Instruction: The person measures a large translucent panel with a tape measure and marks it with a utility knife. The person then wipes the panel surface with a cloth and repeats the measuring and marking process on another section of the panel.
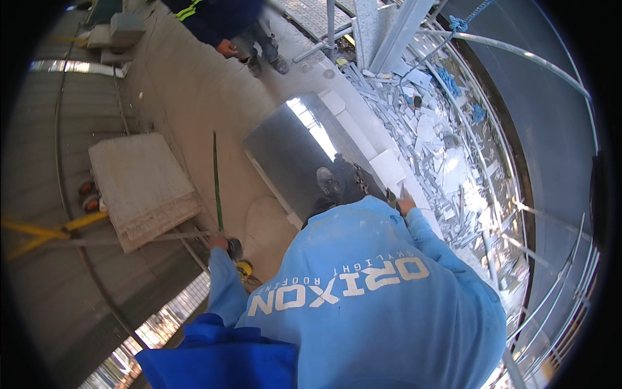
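Note:
My left hand (219, 242) is out to the left, its fingers closed at the lower end of a long, thin green strip (217, 181) that points away from me. Beside that hand are a dark round object and a yellow-rimmed round item (244, 268), both partly hidden by my sleeve. My right hand (407, 203) is closed near my right side, with a small pointed thing (402, 192) showing at its fingers; its kind is unclear. A dark, glossy rectangular panel (285, 139) lies under and ahead of my shoe (328, 183), with pale blocks (387, 166) along its right edge.
Another person (223, 26) in dark clothing with bright stripes stands ahead. Stacked pale boards (139, 175) lie at left, near a yellow bar (39, 236). Broken slate-like pieces (431, 123) litter the right side, beside metal poles (531, 58) and blue rope (459, 24).

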Motion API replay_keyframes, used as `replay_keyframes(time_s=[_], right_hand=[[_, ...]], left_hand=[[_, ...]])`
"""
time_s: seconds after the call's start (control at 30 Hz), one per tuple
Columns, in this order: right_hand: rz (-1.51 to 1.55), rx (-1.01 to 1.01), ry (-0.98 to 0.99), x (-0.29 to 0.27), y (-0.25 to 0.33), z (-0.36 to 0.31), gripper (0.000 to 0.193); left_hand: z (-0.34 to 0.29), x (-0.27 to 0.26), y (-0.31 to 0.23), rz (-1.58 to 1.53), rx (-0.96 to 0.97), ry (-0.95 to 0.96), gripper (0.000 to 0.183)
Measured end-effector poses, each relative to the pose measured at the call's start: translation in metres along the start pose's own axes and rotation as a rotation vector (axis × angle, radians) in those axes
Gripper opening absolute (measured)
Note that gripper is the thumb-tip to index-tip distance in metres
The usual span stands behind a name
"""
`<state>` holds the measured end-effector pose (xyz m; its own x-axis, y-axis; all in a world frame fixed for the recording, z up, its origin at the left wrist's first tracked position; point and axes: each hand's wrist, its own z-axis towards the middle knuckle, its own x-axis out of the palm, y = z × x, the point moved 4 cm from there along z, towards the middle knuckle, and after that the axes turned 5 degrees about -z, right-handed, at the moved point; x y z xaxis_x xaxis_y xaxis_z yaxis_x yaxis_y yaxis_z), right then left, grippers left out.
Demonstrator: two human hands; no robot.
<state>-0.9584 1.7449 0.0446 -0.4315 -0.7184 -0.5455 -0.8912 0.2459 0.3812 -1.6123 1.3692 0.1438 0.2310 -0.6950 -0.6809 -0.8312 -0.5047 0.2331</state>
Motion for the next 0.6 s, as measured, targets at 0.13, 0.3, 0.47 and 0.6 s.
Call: replay_keyframes(time_s=[0.13, 0.3, 0.47, 0.6], right_hand=[[0.009, -0.06, -0.256, -0.032, 0.065, 0.046, 0.073], [0.366, 0.118, -0.238, -0.071, 0.136, 0.095, 0.074], [0.696, 0.42, -0.382, -0.05, 0.113, 0.135, 0.069], [0.762, 0.613, -0.269, 0.023, 0.118, 0.185, 0.064]], left_hand=[[0.155, -0.194, -0.033, -0.261, -0.18, -0.08, 0.036], [0.274, -0.312, -0.123, 0.148, 0.403, -0.205, 0.028], [0.32, -0.403, -0.242, -0.128, 0.568, -0.205, 0.032], [0.35, -0.466, -0.263, -0.185, 0.667, -0.143, 0.037]])
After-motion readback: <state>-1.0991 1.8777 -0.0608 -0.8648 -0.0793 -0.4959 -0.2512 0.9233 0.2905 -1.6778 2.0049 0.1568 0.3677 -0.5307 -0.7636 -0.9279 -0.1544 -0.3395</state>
